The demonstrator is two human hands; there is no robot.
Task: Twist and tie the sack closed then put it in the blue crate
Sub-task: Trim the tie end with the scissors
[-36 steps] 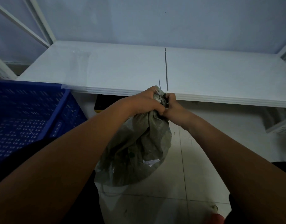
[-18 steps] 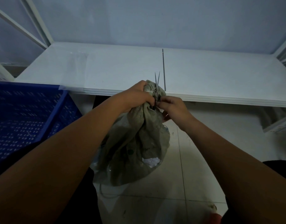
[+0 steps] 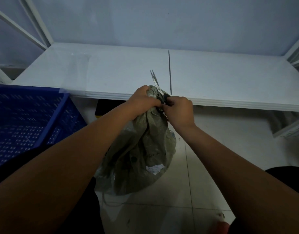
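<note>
A grey-green woven sack [image 3: 142, 154] hangs in front of me above the tiled floor, its neck bunched at the top. My left hand [image 3: 143, 101] grips the gathered neck from the left. My right hand [image 3: 178, 110] holds the black handles of a pair of scissors [image 3: 155, 83] right at the neck, the silver blades pointing up and away, slightly parted. The blue crate [image 3: 27, 115] stands at the left, its slotted inside visible. Any tie around the neck is hidden by my fingers.
A white shelf board [image 3: 213, 78] runs across behind the sack, with white frame posts at both sides. A dark box with a yellow edge [image 3: 103, 108] sits under the shelf. A loose string [image 3: 111, 202] lies on the floor below the sack.
The scissors have come up into view above the sack neck, blades now well clear of it. My right hand has shifted from gripping the neck to holding the scissor handles. The sack rose slightly.
</note>
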